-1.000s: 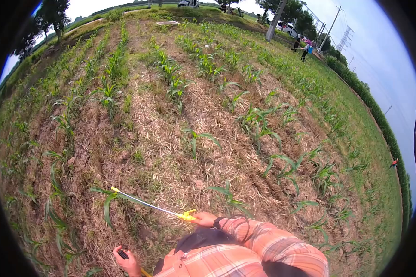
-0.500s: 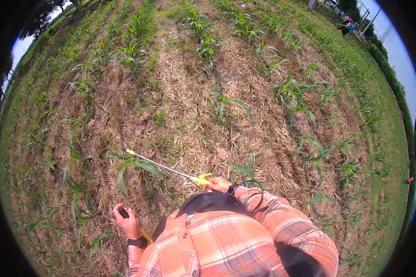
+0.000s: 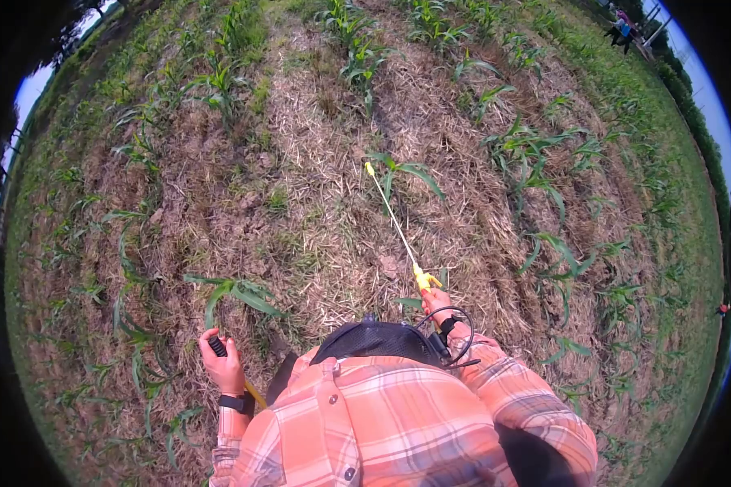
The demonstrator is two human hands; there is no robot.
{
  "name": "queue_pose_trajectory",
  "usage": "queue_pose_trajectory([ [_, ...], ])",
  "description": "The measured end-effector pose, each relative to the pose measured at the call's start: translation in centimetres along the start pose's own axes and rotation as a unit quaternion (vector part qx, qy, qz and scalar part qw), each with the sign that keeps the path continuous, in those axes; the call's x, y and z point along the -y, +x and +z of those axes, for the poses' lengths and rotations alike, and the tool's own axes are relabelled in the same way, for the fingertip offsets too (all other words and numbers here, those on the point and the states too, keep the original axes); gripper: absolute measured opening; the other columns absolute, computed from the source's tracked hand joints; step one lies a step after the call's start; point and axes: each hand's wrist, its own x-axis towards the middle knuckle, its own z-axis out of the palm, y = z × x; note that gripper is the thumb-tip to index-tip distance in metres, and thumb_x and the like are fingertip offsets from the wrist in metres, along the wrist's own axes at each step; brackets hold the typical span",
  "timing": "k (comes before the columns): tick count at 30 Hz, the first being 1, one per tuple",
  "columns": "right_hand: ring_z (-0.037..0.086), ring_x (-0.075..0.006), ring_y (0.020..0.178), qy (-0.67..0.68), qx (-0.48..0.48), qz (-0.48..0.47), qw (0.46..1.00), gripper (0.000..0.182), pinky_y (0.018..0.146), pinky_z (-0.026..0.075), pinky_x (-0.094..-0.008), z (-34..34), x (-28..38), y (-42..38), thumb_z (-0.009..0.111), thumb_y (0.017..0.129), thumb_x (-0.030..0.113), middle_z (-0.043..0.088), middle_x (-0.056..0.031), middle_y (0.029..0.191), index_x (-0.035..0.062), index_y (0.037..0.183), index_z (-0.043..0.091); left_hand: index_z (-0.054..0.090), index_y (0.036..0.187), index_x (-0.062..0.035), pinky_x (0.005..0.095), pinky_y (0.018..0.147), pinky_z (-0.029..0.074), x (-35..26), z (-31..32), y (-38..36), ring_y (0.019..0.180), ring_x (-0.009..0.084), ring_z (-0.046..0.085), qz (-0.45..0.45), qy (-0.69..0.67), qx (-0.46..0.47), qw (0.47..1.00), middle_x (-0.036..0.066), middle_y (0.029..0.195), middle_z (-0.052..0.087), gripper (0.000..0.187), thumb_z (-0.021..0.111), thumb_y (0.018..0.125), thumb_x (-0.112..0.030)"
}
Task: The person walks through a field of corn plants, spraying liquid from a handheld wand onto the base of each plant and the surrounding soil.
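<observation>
My right hand [image 3: 437, 301] is wrapped round the yellow handle of a spray wand [image 3: 397, 225]. Its thin metal tube points forward and slightly left, and the yellow nozzle tip overlaps a young corn plant [image 3: 391, 168] in this view. A black hose [image 3: 468, 331] loops beside my right wrist. At lower left, my left hand [image 3: 222, 365] closes round a lever with a black ribbed grip [image 3: 217, 346]; a yellow bar [image 3: 255, 395] shows below the wrist. Another corn plant [image 3: 234, 290] grows just ahead of my left hand.
Rows of young corn [image 3: 532, 154] run forward on both sides. Dry straw [image 3: 325, 162] covers the soil between them. A person [image 3: 623, 31] stands far off at upper right, near poles. Green grass [image 3: 690, 243] borders the field on the right.
The spray wand has swung right and forward, its tip going from the left corn plant to the one ahead. My right hand moved right and forward; my left hand moved slightly forward, still gripping the lever.
</observation>
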Motion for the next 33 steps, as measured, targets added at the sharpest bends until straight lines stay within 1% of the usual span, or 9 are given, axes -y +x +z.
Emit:
queue_pose_trajectory([
  [6, 0.039, -0.0099, 0.033, 0.061, -0.105, -0.001, 0.993, 0.022, 0.028, 0.029, -0.0242, -3.3, -0.1, 2.6, 0.052, 0.08, 0.028, 0.048, -0.0021, 0.051, 0.0068, 0.073, 0.052, 0.045, 0.097, -0.0064, 0.0211, 0.045, 0.042, -0.4, 2.1, 1.9, 0.052, 0.0074, 0.047, 0.026, 0.023, 0.01, 0.999, 0.002, 0.073, 0.048, 0.025, 0.052, 0.074, 0.001],
  [8, 0.039, -0.0104, 0.033, 0.123, -0.135, -0.003, 0.983, 0.019, 0.028, 0.029, -0.0249, -3.8, 0.5, 2.9, 0.052, 0.079, 0.024, 0.047, -0.0022, 0.051, 0.0067, 0.072, 0.051, 0.044, 0.099, -0.0065, 0.0205, 0.046, 0.039, -1.2, 2.5, 2.7, 0.049, 0.0072, 0.046, 0.02, 0.02, 0.012, 1.0, 0.002, 0.071, 0.048, 0.024, 0.051, 0.076, 0.0],
  [12, 0.04, -0.0108, 0.033, 0.129, -0.197, 0.006, 0.972, 0.012, 0.028, 0.03, -0.0248, -3.1, 1.6, 3.6, 0.051, 0.075, 0.019, 0.046, -0.0024, 0.05, 0.0068, 0.073, 0.049, 0.046, 0.096, -0.006, 0.0209, 0.045, 0.042, -1.4, 3.6, 5.5, 0.052, 0.0076, 0.048, 0.0, 0.038, 0.013, 0.999, 0.002, 0.071, 0.049, 0.024, 0.052, 0.074, 0.001],
  [16, 0.041, -0.0116, 0.033, 0.123, -0.203, 0.02, 0.971, 0.014, 0.026, 0.031, -0.0238, -0.5, 3.3, 4.7, 0.053, 0.075, 0.02, 0.047, -0.0029, 0.051, 0.0075, 0.071, 0.049, 0.046, 0.096, -0.0063, 0.0205, 0.044, 0.04, 0.0, 4.6, 10.0, 0.051, 0.0069, 0.047, 0.01, 0.014, 0.031, 0.999, 0.001, 0.07, 0.048, 0.024, 0.053, 0.074, 0.001],
  [22, 0.04, -0.0115, 0.032, 0.08, -0.114, 0.031, 0.99, 0.015, 0.028, 0.032, -0.0257, 6.5, 6.6, 6.4, 0.052, 0.076, 0.02, 0.045, -0.0027, 0.048, 0.008, 0.07, 0.047, 0.044, 0.097, -0.0059, 0.02, 0.044, 0.039, -0.8, 4.0, 15.8, 0.05, 0.0065, 0.047, 0.0, -0.011, 0.032, 0.999, 0.001, 0.068, 0.048, 0.024, 0.052, 0.075, 0.001],
  [27, 0.046, -0.0083, 0.044, -0.093, -0.029, 0.006, 0.995, 0.026, 0.04, 0.037, -0.0233, 12.9, 12.0, 6.7, 0.052, 0.08, 0.032, 0.052, -0.0016, 0.056, 0.0058, 0.075, 0.053, 0.044, 0.097, -0.0056, 0.0207, 0.044, 0.039, 0.0, 2.9, 19.8, 0.049, 0.007, 0.047, -0.008, -0.025, 0.021, 0.999, 0.0, 0.066, 0.047, 0.024, 0.051, 0.075, 0.001],
  [30, 0.048, -0.0078, 0.046, -0.127, 0.019, 0.005, 0.992, 0.027, 0.043, 0.038, -0.0225, 15.1, 10.8, 10.3, 0.053, 0.08, 0.031, 0.053, -0.001, 0.057, 0.0047, 0.076, 0.055, 0.044, 0.097, -0.0052, 0.0211, 0.044, 0.039, 0.6, 2.4, 21.7, 0.049, 0.0073, 0.047, -0.023, -0.029, 0.007, 0.999, 0.001, 0.067, 0.047, 0.024, 0.05, 0.075, 0.001],
  [32, 0.05, -0.0092, 0.05, -0.242, 0.076, -0.12, 0.96, 0.026, 0.046, 0.04, -0.0236, 16.3, 10.6, 11.7, 0.054, 0.08, 0.03, 0.053, -0.0012, 0.059, 0.0039, 0.081, 0.057, 0.044, 0.097, -0.005, 0.021, 0.045, 0.039, 0.9, 2.2, 22.9, 0.05, 0.0073, 0.047, -0.022, -0.033, 0.003, 0.999, 0.001, 0.068, 0.047, 0.024, 0.05, 0.075, 0.001],
  [33, 0.05, -0.0092, 0.05, -0.243, 0.076, -0.12, 0.96, 0.026, 0.046, 0.04, -0.0236, 17.0, 11.4, 11.6, 0.054, 0.08, 0.03, 0.053, -0.0012, 0.059, 0.0039, 0.081, 0.057, 0.044, 0.097, -0.0049, 0.0209, 0.045, 0.039, 1.1, 2.2, 23.4, 0.05, 0.0073, 0.047, -0.021, -0.037, 0.001, 0.999, 0.002, 0.069, 0.048, 0.024, 0.05, 0.075, 0.001],
])
